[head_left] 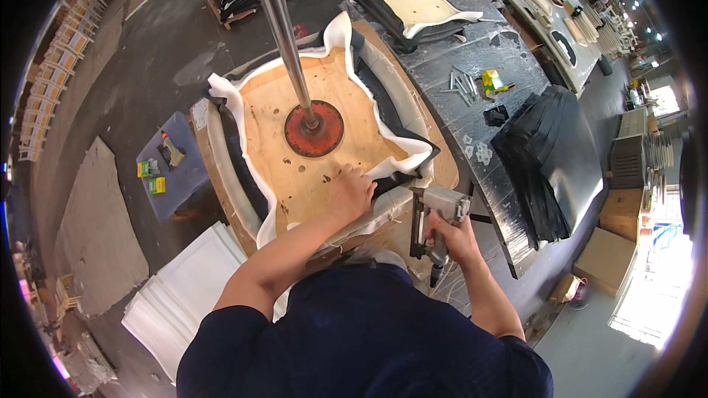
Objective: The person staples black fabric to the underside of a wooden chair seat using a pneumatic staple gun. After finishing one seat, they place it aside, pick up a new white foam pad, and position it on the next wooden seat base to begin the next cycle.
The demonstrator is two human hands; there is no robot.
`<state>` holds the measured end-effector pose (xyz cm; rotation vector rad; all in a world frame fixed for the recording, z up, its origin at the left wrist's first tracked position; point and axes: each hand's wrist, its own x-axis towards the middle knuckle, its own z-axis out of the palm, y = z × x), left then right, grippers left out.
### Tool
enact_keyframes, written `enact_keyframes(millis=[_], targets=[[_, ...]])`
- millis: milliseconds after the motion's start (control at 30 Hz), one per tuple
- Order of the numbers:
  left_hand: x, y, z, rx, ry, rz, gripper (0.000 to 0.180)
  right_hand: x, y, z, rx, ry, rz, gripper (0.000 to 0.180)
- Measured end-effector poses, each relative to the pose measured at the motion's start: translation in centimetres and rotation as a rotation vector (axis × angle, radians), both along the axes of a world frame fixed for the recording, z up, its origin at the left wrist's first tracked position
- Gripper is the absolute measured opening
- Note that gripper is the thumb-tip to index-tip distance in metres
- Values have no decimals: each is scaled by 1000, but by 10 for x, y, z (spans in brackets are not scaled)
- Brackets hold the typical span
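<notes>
A wooden seat panel [273,110] lies underside up in front of me, with white padding [237,121] and black cover material [234,149] standing up around its edges. A round red press plate [295,140] on a metal shaft [284,29] rests on the middle of the wood. My left hand [349,193] is on the panel's near edge, its fingers curled at the white padding; the fingertips are partly hidden. My right hand [455,237] is wrapped round the grip of a pneumatic staple gun [442,203], held just off the panel's near right corner.
On the left, a small grey table [177,177] bears another tool [171,153] and small boxes. White sheets [184,287] are stacked at near left. A plastic-covered table [442,66] on the right holds a covered panel [417,4], metal pieces and black sheets [553,162]. People work far right.
</notes>
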<state>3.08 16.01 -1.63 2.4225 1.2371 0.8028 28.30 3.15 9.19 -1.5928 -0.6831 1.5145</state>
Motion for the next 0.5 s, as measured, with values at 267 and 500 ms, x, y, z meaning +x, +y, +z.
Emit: enact_keyframes(millis=[267,500], targets=[[4,9,0,-120,-63,138,17,-22,65,-4,-25,-158,260,34],[7,10,0,-191,-87,171,15,-34,127,0,-281,-283,427,37]])
